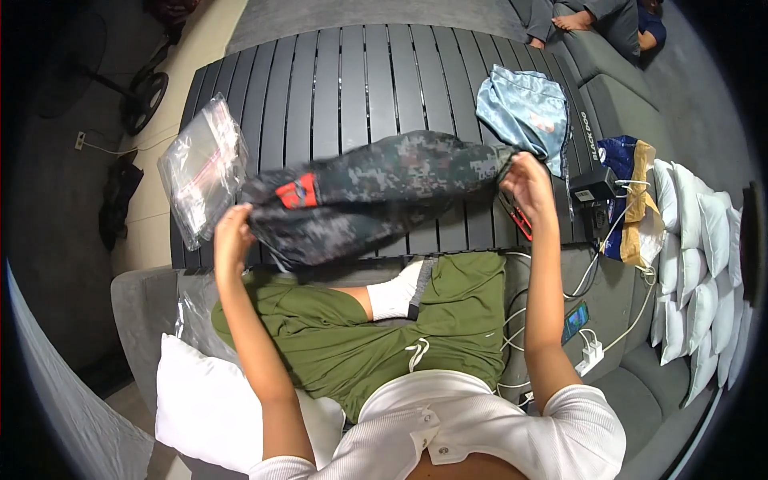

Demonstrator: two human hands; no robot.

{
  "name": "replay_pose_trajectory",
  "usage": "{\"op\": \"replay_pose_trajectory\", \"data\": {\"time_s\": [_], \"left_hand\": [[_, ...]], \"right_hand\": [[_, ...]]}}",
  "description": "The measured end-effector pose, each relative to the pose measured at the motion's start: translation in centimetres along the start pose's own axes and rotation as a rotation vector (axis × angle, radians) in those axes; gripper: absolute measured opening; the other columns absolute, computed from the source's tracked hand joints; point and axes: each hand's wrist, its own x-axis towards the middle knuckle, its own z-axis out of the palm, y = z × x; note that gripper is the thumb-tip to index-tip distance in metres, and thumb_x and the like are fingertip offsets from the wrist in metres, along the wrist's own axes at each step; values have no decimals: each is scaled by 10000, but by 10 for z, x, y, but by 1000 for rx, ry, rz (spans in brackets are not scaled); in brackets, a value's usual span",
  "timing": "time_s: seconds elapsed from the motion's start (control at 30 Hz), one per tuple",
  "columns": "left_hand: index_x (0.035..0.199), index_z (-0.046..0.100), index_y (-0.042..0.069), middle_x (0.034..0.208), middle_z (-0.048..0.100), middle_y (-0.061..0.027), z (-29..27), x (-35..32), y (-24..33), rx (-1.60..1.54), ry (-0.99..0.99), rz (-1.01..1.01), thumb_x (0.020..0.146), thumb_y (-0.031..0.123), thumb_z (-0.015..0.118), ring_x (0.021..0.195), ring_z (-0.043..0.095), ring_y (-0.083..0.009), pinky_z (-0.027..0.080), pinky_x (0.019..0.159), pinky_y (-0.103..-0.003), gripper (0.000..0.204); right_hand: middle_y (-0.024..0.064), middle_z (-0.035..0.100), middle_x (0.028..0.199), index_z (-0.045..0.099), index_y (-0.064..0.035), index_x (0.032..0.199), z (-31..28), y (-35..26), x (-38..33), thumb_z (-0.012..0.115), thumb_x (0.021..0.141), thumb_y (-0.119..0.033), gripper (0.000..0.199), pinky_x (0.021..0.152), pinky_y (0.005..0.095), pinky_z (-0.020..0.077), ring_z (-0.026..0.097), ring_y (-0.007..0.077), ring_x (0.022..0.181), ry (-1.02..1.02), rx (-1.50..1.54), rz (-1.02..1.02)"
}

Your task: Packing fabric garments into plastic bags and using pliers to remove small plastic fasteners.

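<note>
Between my hands, a dark digital-camouflage garment with a red patch stretches above the black slatted table. My left hand is closed on its left end. My right hand pinches the other end at the right; the fingers are partly turned away. The exact cut of the garment is hard to tell, as it is bunched and slightly blurred. Just below my right hand lies a small red and black object, mostly hidden. Clear plastic bags lie beside my left hand.
A shiny light-blue cloth lies at the table's far right. Near it are a black box-shaped adapter, a blue-and-tan bag, cables, a phone and a white power strip. White pillows are stacked at right. A person's bare foot shows far right.
</note>
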Motion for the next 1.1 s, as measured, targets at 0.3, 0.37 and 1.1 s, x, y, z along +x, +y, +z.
{"op": "replay_pose_trajectory", "data": {"time_s": [0.3, 0.37, 1.1], "left_hand": [[878, 613, 57, 662, 572, 13, 69, -10, -38, 450, -308, -276, 791, 420, 638, 593, 548, -98, 498, 574, -268, 375], [877, 613, 77, 698, 592, 11, 70, -10, -48, 343, -342, -262, 809, 384, 629, 589, 540, -91, 467, 542, -263, 315], [892, 602, 29, 878, 660, -100, 68, 17, -18, -715, -424, -181, 856, 205, 507, 767, 644, -208, 521, 761, -346, 203]], "right_hand": [[-23, 606, 651, 637, -47, 850, -4, 30, 20, 582, 854, -306, 266, 498, 162, 400, 528, 73, 500, -60, -413, 272], [-21, 609, 663, 636, -48, 848, 3, 18, 12, 578, 857, -293, 252, 488, 170, 392, 523, 66, 505, -95, -463, 221], [53, 613, 870, 578, -22, 906, -105, -1, 10, 513, 767, 7, 155, 768, 271, 458, 585, 143, 808, 17, 41, 65]]}}
